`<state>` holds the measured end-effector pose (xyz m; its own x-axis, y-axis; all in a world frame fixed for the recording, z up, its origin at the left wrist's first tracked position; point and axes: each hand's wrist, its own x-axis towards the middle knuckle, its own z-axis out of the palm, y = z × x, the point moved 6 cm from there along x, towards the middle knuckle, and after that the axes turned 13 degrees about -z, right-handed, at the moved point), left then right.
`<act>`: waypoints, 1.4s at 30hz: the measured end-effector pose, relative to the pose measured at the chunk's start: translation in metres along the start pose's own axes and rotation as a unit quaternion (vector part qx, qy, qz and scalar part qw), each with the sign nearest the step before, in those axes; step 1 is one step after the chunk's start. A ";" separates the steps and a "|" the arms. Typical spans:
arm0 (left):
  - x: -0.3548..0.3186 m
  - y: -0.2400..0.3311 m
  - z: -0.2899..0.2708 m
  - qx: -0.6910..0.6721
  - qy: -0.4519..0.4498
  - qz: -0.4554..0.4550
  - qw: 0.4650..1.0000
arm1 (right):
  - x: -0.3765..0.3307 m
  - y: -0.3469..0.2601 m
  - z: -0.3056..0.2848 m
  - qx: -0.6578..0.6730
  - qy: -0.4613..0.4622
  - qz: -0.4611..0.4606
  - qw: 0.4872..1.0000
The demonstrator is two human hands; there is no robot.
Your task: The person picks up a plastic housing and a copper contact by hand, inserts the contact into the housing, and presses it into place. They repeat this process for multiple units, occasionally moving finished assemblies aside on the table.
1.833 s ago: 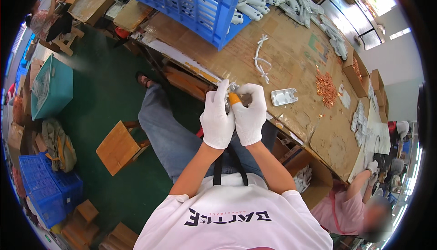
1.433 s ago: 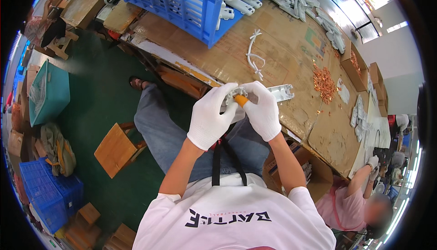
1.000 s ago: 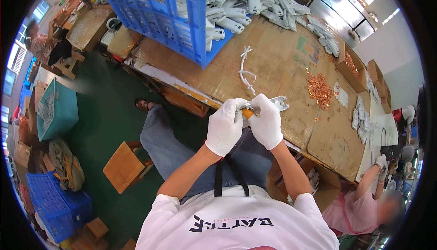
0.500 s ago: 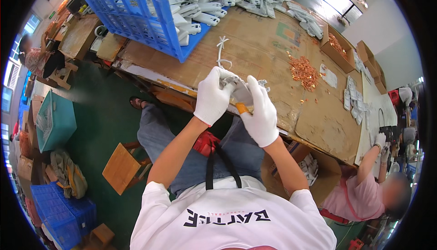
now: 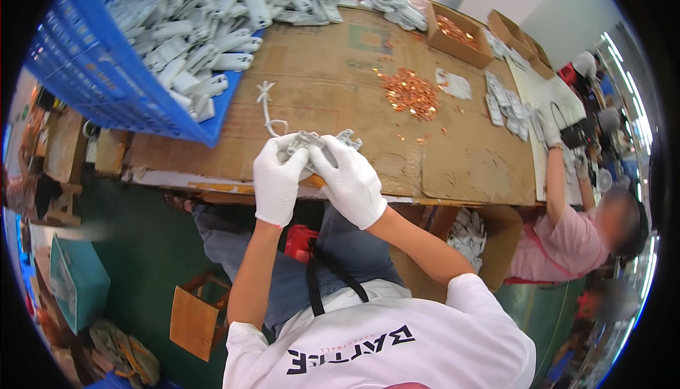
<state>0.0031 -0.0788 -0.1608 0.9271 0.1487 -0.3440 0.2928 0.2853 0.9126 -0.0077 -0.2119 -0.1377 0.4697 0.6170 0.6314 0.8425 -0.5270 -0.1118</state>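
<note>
Both my hands, in white gloves, meet at the near edge of the cardboard-covered table (image 5: 322, 59). My left hand (image 5: 276, 183) is closed round a pale grey-white plastic housing (image 5: 303, 142), which my fingers largely cover. The fingers of my right hand (image 5: 353, 185) press against the same housing from the other side. Just beyond the right fingertips lie small whitish parts (image 5: 349, 138), whose kind I cannot make out. A knotted white cord (image 5: 266, 105) lies on the cardboard beyond my left hand. Small copper-coloured metal pieces (image 5: 411, 95) are heaped further right.
At the far left, a blue plastic crate (image 5: 106, 84) stands beside a big heap of white housings (image 5: 212, 31). A carton (image 5: 464, 45) of copper pieces and more housings (image 5: 504, 105) sit to the right. Another person (image 5: 567, 240) works there. A wooden stool (image 5: 195, 322) stands below left.
My view has swung, so the table sits further left in the picture. My right fingers have come in closer over the housing, and its broad face is now mostly covered.
</note>
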 end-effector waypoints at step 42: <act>0.162 0.120 -0.026 0.702 0.323 0.343 0.534 | -0.089 0.222 -0.071 0.035 -0.287 0.162 0.943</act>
<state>0.1825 0.0039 -0.1126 0.7881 0.1868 0.5866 0.2425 -0.9700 -0.0169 0.1186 -0.4248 -0.1640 0.7548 0.6548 0.0384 0.6353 -0.7153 -0.2910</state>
